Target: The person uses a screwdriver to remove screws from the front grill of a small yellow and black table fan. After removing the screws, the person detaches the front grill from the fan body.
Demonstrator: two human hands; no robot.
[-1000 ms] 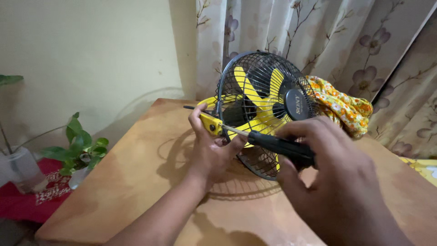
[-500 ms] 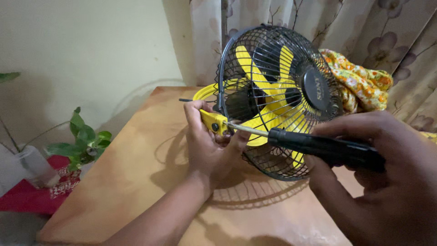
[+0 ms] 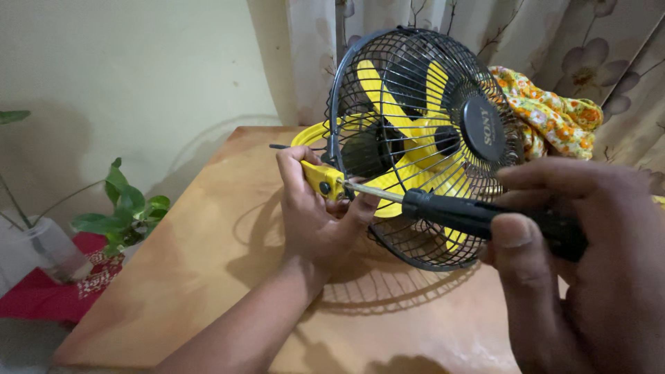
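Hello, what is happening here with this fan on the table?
A person is working on a small yellow and black fan that stands on a wooden table. The left hand grips a yellow clip at the edge of the fan's wire guard. The right hand holds a black-handled screwdriver, with its metal shaft pointing at that clip. A flowered cloth lies behind the fan, and a green plant stands to the left.

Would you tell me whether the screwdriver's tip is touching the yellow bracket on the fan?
Touching. In the head view the screwdriver shaft runs straight into the yellow bracket with no gap, while the left hand grips the bracket.
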